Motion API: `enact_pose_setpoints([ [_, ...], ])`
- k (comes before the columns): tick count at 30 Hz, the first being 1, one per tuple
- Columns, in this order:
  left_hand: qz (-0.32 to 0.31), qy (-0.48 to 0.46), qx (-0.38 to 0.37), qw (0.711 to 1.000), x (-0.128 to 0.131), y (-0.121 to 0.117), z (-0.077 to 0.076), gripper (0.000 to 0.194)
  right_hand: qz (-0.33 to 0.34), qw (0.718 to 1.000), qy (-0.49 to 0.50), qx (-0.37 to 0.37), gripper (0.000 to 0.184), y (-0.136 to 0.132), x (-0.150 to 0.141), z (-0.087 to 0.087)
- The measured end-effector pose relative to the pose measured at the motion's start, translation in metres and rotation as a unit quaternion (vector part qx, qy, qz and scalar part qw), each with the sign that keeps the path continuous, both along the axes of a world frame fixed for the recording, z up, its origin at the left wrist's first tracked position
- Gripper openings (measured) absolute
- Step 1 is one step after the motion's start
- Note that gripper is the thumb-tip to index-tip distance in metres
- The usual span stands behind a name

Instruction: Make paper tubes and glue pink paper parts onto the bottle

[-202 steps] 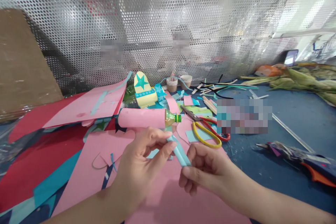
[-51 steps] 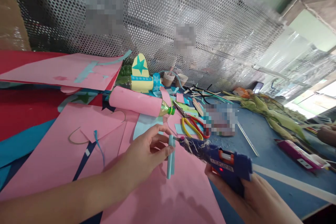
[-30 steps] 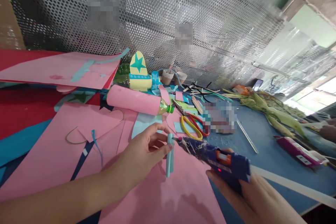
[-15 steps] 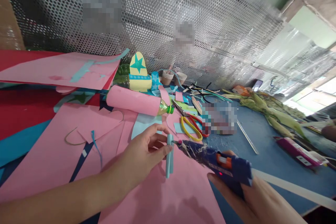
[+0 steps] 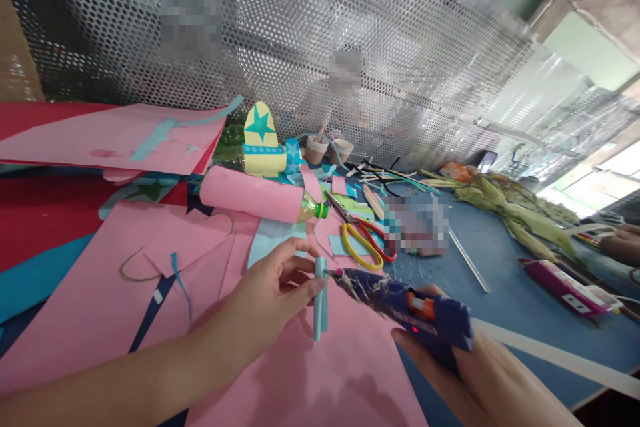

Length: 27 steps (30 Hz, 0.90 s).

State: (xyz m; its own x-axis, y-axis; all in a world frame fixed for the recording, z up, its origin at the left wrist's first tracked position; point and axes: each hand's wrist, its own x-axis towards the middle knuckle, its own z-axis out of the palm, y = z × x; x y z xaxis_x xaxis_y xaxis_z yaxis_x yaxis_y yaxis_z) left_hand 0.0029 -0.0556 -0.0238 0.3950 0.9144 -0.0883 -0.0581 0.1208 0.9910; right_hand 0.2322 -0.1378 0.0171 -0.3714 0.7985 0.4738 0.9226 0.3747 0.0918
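Note:
My left hand (image 5: 280, 287) pinches a small rolled strip of light blue paper (image 5: 318, 317), held upright above pink paper sheets (image 5: 260, 380). A dark blue glue gun (image 5: 395, 297) is gripped in my right hand (image 5: 485, 367), its red light on. The nozzle tip points left and meets, or nearly meets, the upper part of the roll; which one I cannot tell. Just beyond lie scissors (image 5: 363, 247) with yellow and red handles. Behind my left hand rests a bottle wrapped in pink paper (image 5: 253, 195), its green neck facing right.
A second bottle with yellow paper and a star (image 5: 263, 159) lies at the back, near small cups (image 5: 317, 149). Perforated metal sheeting (image 5: 300, 33) rises behind. To the right are corn husks (image 5: 505, 203), a purple glue gun (image 5: 565, 288) and another person's hand (image 5: 623, 245).
Both hands keep nearly the same pose, with the nozzle still at the blue roll. The view has shifted slightly, and more of the other person's hand shows at the right edge.

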Motion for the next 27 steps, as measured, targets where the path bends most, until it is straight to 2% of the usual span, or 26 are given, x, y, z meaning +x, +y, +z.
enact_pose_setpoints([
  [7,0.009,0.002,0.002,1.0,0.001,0.0,0.0,0.024,0.002,0.999,-0.018,-0.028,0.027,-0.005,0.0,0.0],
  [13,0.007,0.004,0.001,1.0,0.0,0.001,-0.001,0.022,0.058,0.997,-0.05,-0.031,0.029,0.001,0.006,0.011],
  [18,0.009,-0.006,0.005,1.0,-0.001,0.002,-0.003,0.023,0.027,0.998,-0.051,-0.032,0.024,0.001,-0.003,0.015],
  [22,0.015,0.001,0.008,1.0,-0.002,0.002,-0.001,0.024,0.0,0.999,-0.032,-0.016,0.026,-0.005,-0.006,0.007],
  [27,0.023,0.008,0.013,1.0,-0.002,0.003,0.002,0.026,0.004,1.0,-0.013,-0.021,0.028,-0.01,-0.003,0.002],
])
